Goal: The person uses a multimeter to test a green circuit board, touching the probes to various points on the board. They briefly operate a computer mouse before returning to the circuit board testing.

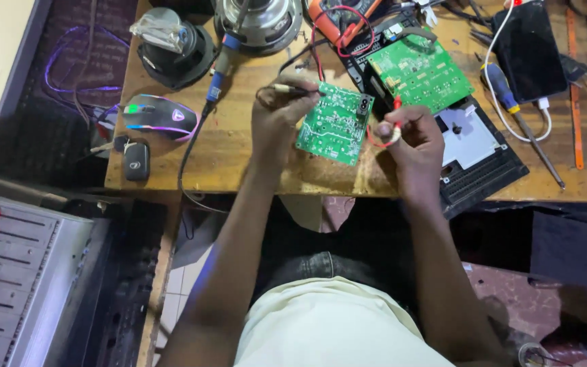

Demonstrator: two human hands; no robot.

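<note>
A small green circuit board (335, 124) lies tilted on the wooden workbench (232, 146) between my two hands. My left hand (281, 112) grips a thin black test probe (292, 89) whose tip points at the board's upper left corner. On the board's right side, my right hand (409, 136) pinches a red test probe (396, 106) with a loop of red wire around the fingers. Black and red leads (317, 47) run back to an orange multimeter (334, 17) at the far edge.
A larger green board (419, 71) rests on a black opened device (484, 160) to the right. A lit gaming mouse (159, 114), a car key fob (135, 160), speakers (256, 24), a phone (528, 51) and a screwdriver (511, 102) crowd the bench. An audio mixer (15, 272) stands lower left.
</note>
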